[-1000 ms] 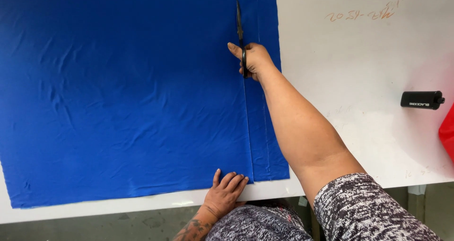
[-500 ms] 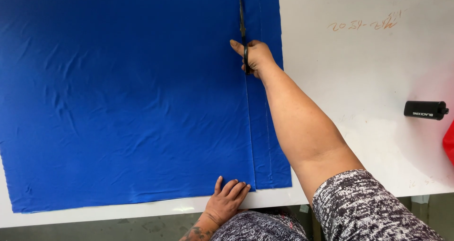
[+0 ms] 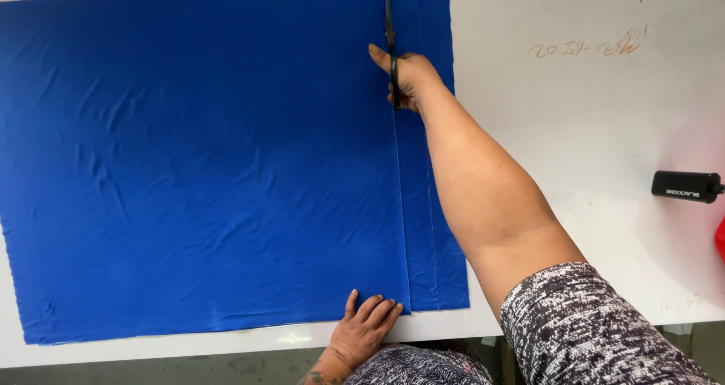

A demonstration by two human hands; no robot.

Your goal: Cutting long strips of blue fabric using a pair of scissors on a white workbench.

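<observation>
I'm mid-cut: right hand [image 3: 409, 79] closed around the scissors [image 3: 390, 41], slicing up the blue fabric [image 3: 204, 166]; left hand [image 3: 366, 332] lies flat, pinning the hem. Next needs steady straight snips.

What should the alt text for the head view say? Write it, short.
A person's right hand works black scissors up a large blue cloth on a white table, a cut line trailing behind. The left hand presses the cloth's near edge flat.
</observation>
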